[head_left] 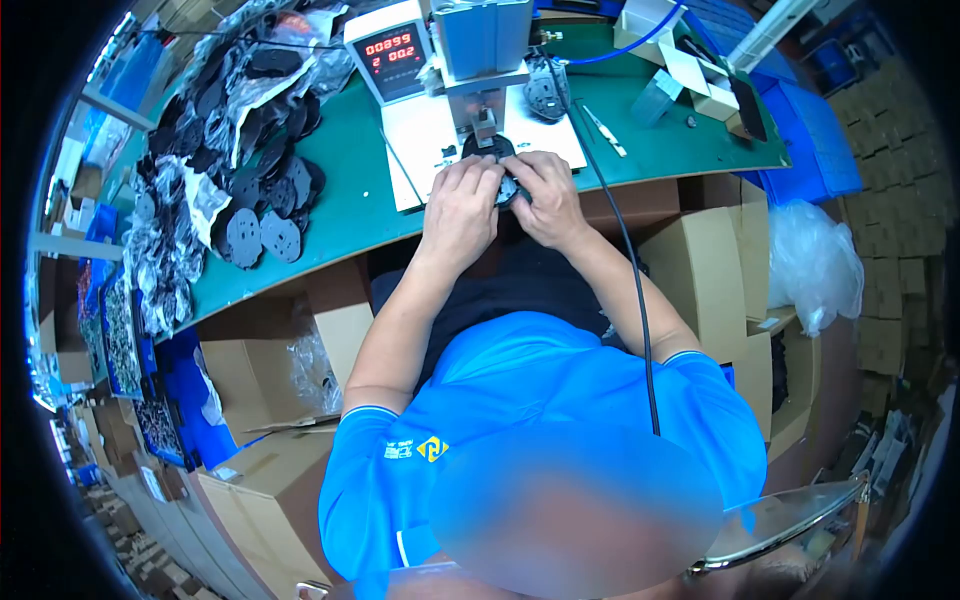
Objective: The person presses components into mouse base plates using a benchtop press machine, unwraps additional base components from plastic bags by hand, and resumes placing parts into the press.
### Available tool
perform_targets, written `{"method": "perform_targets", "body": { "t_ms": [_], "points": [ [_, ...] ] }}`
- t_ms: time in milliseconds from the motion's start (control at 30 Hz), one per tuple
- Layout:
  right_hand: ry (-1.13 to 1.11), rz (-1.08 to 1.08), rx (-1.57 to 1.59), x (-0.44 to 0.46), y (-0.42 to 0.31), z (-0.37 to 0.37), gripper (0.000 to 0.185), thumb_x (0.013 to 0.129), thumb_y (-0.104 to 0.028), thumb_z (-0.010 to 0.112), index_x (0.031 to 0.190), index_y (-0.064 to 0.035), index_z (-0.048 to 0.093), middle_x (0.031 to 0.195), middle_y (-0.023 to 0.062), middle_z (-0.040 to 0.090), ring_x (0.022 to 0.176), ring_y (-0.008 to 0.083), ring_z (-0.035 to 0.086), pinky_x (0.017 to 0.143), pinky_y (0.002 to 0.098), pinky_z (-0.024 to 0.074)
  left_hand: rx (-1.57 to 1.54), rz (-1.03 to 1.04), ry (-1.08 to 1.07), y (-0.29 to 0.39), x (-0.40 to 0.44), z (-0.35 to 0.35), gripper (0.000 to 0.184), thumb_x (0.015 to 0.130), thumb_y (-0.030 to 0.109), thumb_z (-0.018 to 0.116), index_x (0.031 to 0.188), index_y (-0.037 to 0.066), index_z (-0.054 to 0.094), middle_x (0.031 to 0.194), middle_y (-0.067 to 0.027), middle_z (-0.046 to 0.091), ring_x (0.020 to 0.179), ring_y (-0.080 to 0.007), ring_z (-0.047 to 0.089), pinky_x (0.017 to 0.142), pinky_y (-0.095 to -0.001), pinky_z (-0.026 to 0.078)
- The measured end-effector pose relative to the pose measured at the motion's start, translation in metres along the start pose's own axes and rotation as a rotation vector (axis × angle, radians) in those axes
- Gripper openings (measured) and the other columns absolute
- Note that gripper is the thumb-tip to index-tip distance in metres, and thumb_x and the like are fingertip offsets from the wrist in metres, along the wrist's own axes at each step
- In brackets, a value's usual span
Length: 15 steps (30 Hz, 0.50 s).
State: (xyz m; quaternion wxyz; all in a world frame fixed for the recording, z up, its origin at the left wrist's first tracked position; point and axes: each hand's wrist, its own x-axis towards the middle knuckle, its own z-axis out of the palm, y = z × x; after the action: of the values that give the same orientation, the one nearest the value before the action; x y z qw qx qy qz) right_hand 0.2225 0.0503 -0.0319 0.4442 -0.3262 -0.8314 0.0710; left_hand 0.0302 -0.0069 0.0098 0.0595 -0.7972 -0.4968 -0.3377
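While the left hand [462,212] lay with its fingers bent closely together over the left side of a round black part [489,148], the right hand [546,200] gripped the same part from the right, its fingertips pressed inward. Both hands were found narrowed on the part, at the upper centre of the frame; how far the fingers reached beneath it could not be determined. The part sat directly below the metal head [484,118] of a bench press [482,42], over a white base plate [566,138]. A grey, rounded component [546,90] was noted on the plate, just right of the metal head. At the press's left stood a counter box [388,52] with red digits, the upper row reading 00899. To the right, a white, slender tool [605,132] lay on the green tabletop [345,180], and a black cable [632,245] passed down over the right forearm. Small open cartons [712,98] occupied the upper right. Toward the upper left, black discs [281,236] were heaped beside crumpled clear wrapping [165,245]. Below the table edge, cardboard boxes [705,265] were observed on both sides, with a translucent bag [815,265] at the right.
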Motion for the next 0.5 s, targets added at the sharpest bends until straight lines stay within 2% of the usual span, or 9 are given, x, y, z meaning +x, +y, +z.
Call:
{"method": "perform_targets", "body": {
  "t_ms": [33,67,167,233,300,333,367,433,500],
  "points": [
    [0.003,-0.001,-0.001,-0.001,0.000,0.000,0.056,0.080,-0.005,0.075,0.136,-0.0062,0.075,0.128,0.0162,0.071,0.124,0.0393,0.067,0.108,0.0536,0.0518,0.004,-0.008,0.002,0.000,-0.001,-0.001,0.046,0.087,0.003,0.074,0.133,0.003,0.068,0.137,-0.0164,0.074,0.132,-0.0376,0.069,0.112,-0.0526,0.052],
    [-0.001,-0.001,-0.001,-0.002,0.001,-0.002,0.056,0.080,-0.005,0.075,0.136,-0.0062,0.075,0.128,0.0162,0.071,0.124,0.0393,0.067,0.108,0.0536,0.0518,-0.032,-0.032,-0.025,-0.001,-0.003,-0.001,0.060,0.081,0.001,0.077,0.140,0.002,0.067,0.143,-0.0190,0.072,0.137,-0.0404,0.066,0.119,-0.0533,0.050],
    [-0.015,0.035,0.016,-0.002,0.000,0.004,0.056,0.081,-0.008,0.071,0.136,-0.0051,0.075,0.130,0.0181,0.073,0.125,0.0407,0.067,0.110,0.0550,0.0514,-0.124,0.002,-0.043,-0.003,-0.009,-0.012,0.064,0.083,0.006,0.079,0.146,0.002,0.065,0.149,-0.0211,0.069,0.142,-0.0424,0.063,0.122,-0.0541,0.049],
    [-0.019,0.047,-0.003,-0.002,0.001,0.009,0.057,0.080,-0.006,0.070,0.136,-0.0053,0.075,0.130,0.0186,0.073,0.126,0.0411,0.067,0.113,0.0556,0.0504,-0.231,-0.018,-0.047,-0.007,-0.019,-0.030,0.069,0.084,0.014,0.083,0.150,0.003,0.064,0.159,-0.0232,0.061,0.147,-0.0436,0.059,0.124,-0.0542,0.048],
    [-0.020,0.074,-0.020,-0.004,-0.001,0.010,0.058,0.080,-0.004,0.070,0.138,-0.0082,0.076,0.131,0.0161,0.070,0.127,0.0400,0.065,0.113,0.0546,0.0492,-0.206,-0.092,0.038,-0.012,-0.032,-0.049,0.066,0.086,0.018,0.085,0.147,0.003,0.066,0.155,-0.0232,0.064,0.145,-0.0435,0.061,0.123,-0.0537,0.049],
    [-0.009,0.061,-0.027,-0.004,-0.001,0.010,0.059,0.080,-0.003,0.071,0.139,-0.0093,0.076,0.131,0.0159,0.069,0.126,0.0398,0.064,0.113,0.0532,0.0480,-0.138,-0.173,0.099,-0.021,-0.040,-0.054,0.058,0.088,0.023,0.087,0.141,0.003,0.070,0.147,-0.0213,0.071,0.137,-0.0419,0.067,0.116,-0.0512,0.053],
    [-0.004,0.061,-0.020,-0.005,0.000,0.011,0.057,0.082,-0.004,0.073,0.139,-0.0091,0.075,0.131,0.0157,0.069,0.126,0.0395,0.064,0.113,0.0522,0.0468,-0.123,-0.301,0.133,-0.032,-0.049,-0.062,0.051,0.092,0.026,0.087,0.136,0.003,0.074,0.135,-0.0189,0.077,0.126,-0.0399,0.072,0.107,-0.0484,0.058],
    [0.011,0.045,-0.036,-0.006,0.001,0.013,0.056,0.082,-0.004,0.076,0.137,-0.0091,0.076,0.130,0.0150,0.068,0.125,0.0388,0.063,0.113,0.0518,0.0466,0.050,-0.509,0.236,-0.067,-0.072,-0.073,0.050,0.094,0.028,0.086,0.136,0.003,0.075,0.128,-0.0177,0.079,0.118,-0.0390,0.074,0.101,-0.0475,0.060],
    [0.014,0.044,-0.034,-0.007,0.001,0.014,0.055,0.081,-0.004,0.077,0.137,-0.0089,0.076,0.130,0.0147,0.068,0.125,0.0386,0.063,0.112,0.0518,0.0467,0.208,-0.722,0.319,-0.101,-0.090,-0.090,0.051,0.096,0.032,0.087,0.134,0.001,0.075,0.125,-0.0188,0.079,0.115,-0.0389,0.075,0.100,-0.0494,0.059]
  ]
}}
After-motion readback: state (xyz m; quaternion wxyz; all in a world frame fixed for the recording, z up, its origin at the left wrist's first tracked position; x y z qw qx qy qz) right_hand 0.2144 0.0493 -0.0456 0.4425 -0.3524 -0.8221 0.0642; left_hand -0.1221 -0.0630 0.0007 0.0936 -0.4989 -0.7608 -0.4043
